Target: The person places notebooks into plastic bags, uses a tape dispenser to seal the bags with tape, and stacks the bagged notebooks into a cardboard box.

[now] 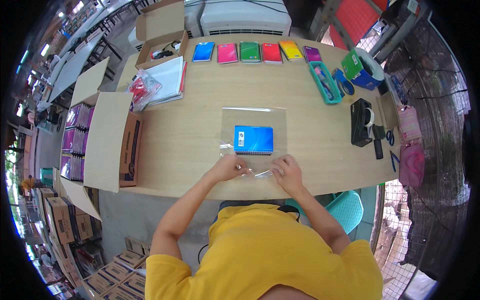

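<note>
A blue spiral notebook (255, 139) lies face up on a sheet of clear plastic film (255, 116) in the middle of the table, its wire binding toward me. The film reaches out past the notebook on every side. My left hand (229, 168) pinches the film's near edge at its left part. At the right part of that same edge, my right hand (287, 173) grips the film with fingers closed. Between the two hands the plastic is crinkled and shiny. Neither hand touches the notebook.
Several coloured notebooks line the table's far edge, among them a green one (249, 52). An open carton (105, 140) of purple notebooks stands left. On the right are a teal basket (325, 82), a black tape dispenser (361, 122) and scissors (390, 137). Spiral pads (167, 82) lie back left.
</note>
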The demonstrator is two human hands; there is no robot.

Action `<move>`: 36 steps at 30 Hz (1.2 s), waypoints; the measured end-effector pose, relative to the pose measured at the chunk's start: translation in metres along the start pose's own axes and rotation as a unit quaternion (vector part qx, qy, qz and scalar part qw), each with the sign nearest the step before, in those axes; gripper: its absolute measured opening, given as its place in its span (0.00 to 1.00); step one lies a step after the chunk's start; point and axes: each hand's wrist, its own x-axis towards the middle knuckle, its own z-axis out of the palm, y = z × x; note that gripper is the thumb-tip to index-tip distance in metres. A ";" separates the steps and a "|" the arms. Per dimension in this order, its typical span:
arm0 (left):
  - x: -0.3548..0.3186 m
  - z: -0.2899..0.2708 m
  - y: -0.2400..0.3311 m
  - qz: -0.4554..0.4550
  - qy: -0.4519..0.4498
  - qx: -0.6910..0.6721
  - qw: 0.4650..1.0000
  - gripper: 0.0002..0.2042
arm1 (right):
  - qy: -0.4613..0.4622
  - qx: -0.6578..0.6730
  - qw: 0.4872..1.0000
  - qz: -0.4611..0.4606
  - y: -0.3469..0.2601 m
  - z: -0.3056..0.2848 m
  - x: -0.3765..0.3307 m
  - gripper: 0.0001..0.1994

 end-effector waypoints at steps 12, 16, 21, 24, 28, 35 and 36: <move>-0.014 0.002 0.033 0.038 0.077 0.098 0.991 0.06 | -0.229 -0.083 0.970 -0.012 -0.042 -0.030 -0.026 0.15; -0.018 0.000 0.041 0.116 0.106 0.152 0.976 0.05 | 0.010 -0.206 0.974 -0.090 -0.047 -0.014 0.010 0.11; -0.015 -0.026 0.026 0.083 0.125 0.220 0.964 0.09 | -0.142 -0.095 0.985 0.033 0.019 -0.012 0.036 0.11; -0.009 -0.059 -0.011 -0.010 0.227 0.211 0.951 0.12 | -0.169 0.017 0.981 0.094 0.043 -0.018 0.069 0.09; -0.008 -0.058 0.025 0.096 0.455 0.202 0.862 0.16 | -0.202 0.105 0.966 0.125 0.078 -0.019 0.102 0.07; -0.021 0.091 0.013 0.191 0.047 0.280 0.940 0.29 | -0.347 0.207 0.893 0.198 0.104 0.001 0.147 0.08; -0.024 0.089 0.016 0.220 0.011 0.289 0.932 0.29 | -0.351 0.209 0.890 0.200 0.111 0.002 0.148 0.08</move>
